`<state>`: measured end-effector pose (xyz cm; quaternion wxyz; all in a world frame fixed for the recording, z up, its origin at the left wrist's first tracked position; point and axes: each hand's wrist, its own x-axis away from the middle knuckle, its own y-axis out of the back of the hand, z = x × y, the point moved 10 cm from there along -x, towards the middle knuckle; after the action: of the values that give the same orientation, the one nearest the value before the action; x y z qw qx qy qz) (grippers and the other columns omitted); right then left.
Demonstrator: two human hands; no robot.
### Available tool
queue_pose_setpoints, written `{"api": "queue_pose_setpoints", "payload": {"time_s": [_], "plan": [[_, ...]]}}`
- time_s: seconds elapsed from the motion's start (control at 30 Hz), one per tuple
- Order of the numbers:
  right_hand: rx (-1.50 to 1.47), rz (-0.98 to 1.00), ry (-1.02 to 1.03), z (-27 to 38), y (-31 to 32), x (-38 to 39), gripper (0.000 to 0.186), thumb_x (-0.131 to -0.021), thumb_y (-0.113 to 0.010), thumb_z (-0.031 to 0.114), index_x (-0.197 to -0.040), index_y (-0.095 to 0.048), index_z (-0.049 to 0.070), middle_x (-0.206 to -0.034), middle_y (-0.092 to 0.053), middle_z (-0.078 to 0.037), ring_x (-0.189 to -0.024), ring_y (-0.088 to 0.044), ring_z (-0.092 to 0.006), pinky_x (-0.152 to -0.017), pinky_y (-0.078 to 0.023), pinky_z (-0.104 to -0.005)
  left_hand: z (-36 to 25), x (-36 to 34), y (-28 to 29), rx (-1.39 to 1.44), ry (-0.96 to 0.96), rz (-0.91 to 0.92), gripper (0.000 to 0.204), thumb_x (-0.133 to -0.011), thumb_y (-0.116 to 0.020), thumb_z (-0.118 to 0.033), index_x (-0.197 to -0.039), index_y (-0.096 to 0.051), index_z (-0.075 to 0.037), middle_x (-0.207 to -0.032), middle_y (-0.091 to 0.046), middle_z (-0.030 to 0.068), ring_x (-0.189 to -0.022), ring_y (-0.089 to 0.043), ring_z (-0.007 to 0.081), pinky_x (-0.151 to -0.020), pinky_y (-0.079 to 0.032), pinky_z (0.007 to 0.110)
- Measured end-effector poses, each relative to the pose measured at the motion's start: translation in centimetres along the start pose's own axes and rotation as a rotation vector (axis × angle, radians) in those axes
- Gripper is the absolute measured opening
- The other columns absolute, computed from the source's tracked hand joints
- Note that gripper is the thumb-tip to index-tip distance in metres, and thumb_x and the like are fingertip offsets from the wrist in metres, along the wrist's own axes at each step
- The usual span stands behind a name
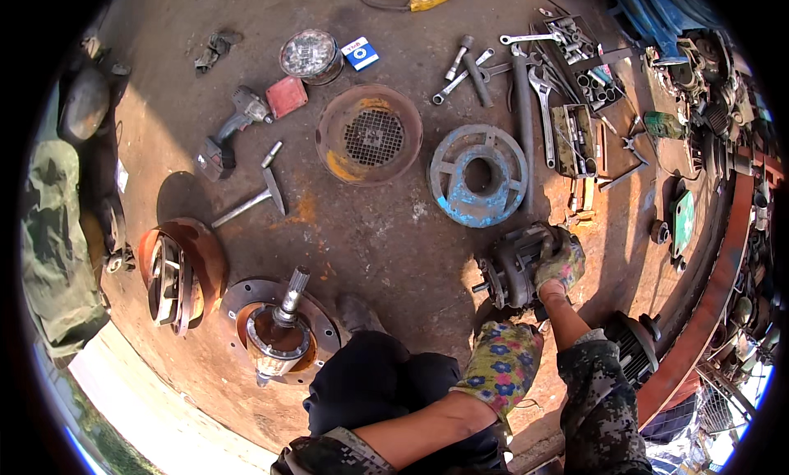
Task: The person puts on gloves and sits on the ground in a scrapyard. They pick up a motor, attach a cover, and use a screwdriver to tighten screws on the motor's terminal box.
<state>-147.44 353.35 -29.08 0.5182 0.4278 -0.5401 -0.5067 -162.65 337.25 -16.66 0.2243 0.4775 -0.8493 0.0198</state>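
Observation:
A dark grey electric motor [516, 269] with a short shaft pointing left lies on the floor at my front right. My right hand [562, 265], in a flowered work glove, has its fingers curled over the motor's right end. My left hand [503, 364], in a yellow flowered glove, reaches across my knees to the motor's near side; its fingertips are hidden. Just beyond the motor lies a round cast flange [444, 175] with worn blue paint. A rusty round cover with a grille [374, 138] sits left of that flange.
At the left are a hammer [251, 205], a cordless impact wrench [234, 126] and a rusty flange with a splined shaft [283, 327]. Wrenches and a socket tray [588, 85] lie at far right. Another finned motor [631, 348] stands beside my right sleeve, near a red-brown beam [699, 302].

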Motion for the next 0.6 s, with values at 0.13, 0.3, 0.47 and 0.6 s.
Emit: {"api": "queue_pose_setpoints", "payload": {"time_s": [0.13, 0.3, 0.47, 0.6], "plan": [[0.059, -0.143, 0.187, -0.6, -2.9, 0.1, 0.05, -0.099, -0.065, 0.046, -0.139, -0.064, 0.016, -0.121, -0.073, -0.016, -0.115, -0.065, -0.0383, -0.103, -0.047, -0.0493, -1.0, 1.4, 4.0, -0.144, 0.024, -0.097, 0.031, -0.107, -0.047, -0.026, -0.108, -0.07, -0.004, -0.107, -0.071, 0.0164, -0.103, -0.065, 0.036, -0.089, -0.05, 0.046], [-0.059, -0.201, 0.105, -2.2, -0.2, 0.2, 0.044, -0.091, -0.073, 0.034, -0.126, -0.071, 0.009, -0.115, -0.072, -0.017, -0.109, -0.065, -0.0378, -0.097, -0.049, -0.0499, -2.7, 3.3, 2.4, -0.157, -0.206, -0.184, 0.028, -0.104, -0.051, -0.024, -0.098, -0.069, -0.004, -0.097, -0.07, 0.0153, -0.095, -0.066, 0.0363, -0.085, -0.05, 0.047], [-0.032, -0.418, 0.355, 0.5, 2.1, 2.7, 0.045, -0.092, -0.072, 0.032, -0.131, -0.068, 0.012, -0.112, -0.072, -0.014, -0.105, -0.066, -0.0364, -0.093, -0.051, -0.049, -3.9, 5.4, 1.0, -0.441, -0.287, -0.246, 0.02, -0.099, -0.056, -0.021, -0.097, -0.069, -0.005, -0.094, -0.071, 0.014, -0.088, -0.068, 0.035, -0.079, -0.052, 0.047], [-0.011, -0.206, 0.197, 1.1, 1.6, 3.5, 0.046, -0.097, -0.063, 0.044, -0.134, -0.069, 0.018, -0.119, -0.072, -0.013, -0.116, -0.063, -0.0351, -0.102, -0.047, -0.0491, -4.9, 5.7, 2.1, -0.594, -0.219, -0.252, 0.018, -0.093, -0.062, -0.022, -0.097, -0.07, -0.007, -0.095, -0.072, 0.0139, -0.091, -0.069, 0.0356, -0.079, -0.052, 0.047]]}}
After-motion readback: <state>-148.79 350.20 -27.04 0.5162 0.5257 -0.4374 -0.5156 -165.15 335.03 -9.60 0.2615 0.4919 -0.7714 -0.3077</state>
